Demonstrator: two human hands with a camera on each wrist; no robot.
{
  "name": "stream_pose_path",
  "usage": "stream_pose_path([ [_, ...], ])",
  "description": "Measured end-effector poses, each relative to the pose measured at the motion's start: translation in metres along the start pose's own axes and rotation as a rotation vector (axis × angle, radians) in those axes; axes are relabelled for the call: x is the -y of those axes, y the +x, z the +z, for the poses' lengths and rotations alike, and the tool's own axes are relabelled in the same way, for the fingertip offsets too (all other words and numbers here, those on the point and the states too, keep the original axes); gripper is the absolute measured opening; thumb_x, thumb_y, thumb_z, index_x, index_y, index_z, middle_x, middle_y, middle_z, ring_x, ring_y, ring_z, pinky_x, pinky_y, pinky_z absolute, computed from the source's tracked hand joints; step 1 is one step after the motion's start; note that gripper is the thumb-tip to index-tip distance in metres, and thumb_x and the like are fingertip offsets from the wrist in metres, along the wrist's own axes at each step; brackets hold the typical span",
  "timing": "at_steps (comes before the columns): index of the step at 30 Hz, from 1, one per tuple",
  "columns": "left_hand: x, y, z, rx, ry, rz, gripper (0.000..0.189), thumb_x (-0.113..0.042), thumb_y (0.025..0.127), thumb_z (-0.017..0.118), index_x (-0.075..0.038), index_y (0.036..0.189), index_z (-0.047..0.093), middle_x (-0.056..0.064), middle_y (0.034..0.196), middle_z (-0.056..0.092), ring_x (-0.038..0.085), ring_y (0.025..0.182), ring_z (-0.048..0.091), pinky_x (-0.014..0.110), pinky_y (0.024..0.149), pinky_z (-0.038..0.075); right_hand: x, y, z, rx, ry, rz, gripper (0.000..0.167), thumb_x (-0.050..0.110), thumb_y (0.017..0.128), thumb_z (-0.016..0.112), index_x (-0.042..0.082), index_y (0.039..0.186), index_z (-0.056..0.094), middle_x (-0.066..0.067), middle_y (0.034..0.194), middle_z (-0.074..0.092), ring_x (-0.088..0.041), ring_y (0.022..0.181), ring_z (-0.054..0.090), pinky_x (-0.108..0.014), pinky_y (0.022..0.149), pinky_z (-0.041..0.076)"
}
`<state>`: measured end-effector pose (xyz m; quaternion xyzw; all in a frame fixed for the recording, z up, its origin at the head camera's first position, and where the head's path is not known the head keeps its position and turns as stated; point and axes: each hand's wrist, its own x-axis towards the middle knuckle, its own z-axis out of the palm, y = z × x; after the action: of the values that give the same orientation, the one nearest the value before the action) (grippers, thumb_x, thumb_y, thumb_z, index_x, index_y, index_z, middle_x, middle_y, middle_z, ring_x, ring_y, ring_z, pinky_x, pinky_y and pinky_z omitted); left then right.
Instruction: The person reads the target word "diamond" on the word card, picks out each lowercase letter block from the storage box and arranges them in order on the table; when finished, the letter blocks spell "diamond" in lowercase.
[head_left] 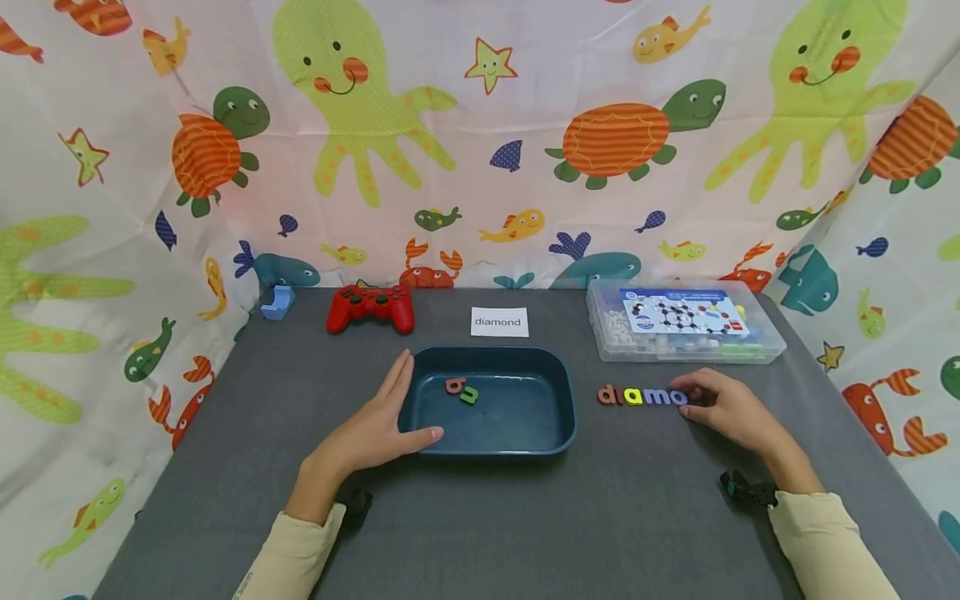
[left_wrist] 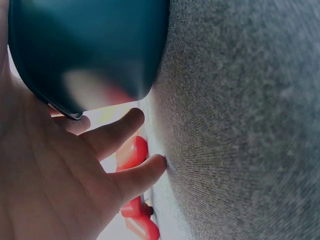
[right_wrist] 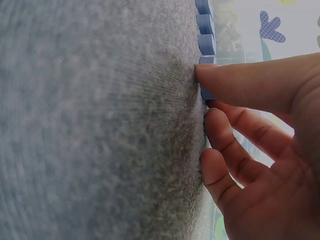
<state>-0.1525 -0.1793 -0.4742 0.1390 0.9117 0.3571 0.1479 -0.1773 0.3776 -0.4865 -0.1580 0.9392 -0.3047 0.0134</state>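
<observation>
Blue and ring-shaped, a small letter o (head_left: 673,401) is lying at the right end of a multicoloured row of letters (head_left: 627,397) — the row's long axis running left to right, reading "diamo". The right hand (head_left: 731,408) is pinching the o at its fingertips, thumb nearest the person — while the left hand (head_left: 371,429) is spreading against a dark-blue rectangular tray (head_left: 517,417).

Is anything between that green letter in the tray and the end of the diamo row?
Yes: the tray's right wall stands between the green letter and row; then the right hand, holding the o at the row's end.
</observation>
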Motion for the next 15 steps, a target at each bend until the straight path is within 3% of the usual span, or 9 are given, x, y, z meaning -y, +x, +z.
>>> stream_pose_path([
  [15,-0.0008,-0.0015,-0.0012,0.007,-0.005,0.002,0.122,-0.062,0.092,0.076,-0.021,0.173,-0.005,-0.001,0.179,-0.011,0.035,0.163,0.01,0.068,0.119,0.031,0.0003,-0.0007,-0.0023,-0.003,0.012,-0.012,0.037,0.003,0.095,0.08,0.001,0.13,0.071,-0.01,0.114,0.069,-0.022,0.094,0.058,-0.028,0.073,0.048],
])
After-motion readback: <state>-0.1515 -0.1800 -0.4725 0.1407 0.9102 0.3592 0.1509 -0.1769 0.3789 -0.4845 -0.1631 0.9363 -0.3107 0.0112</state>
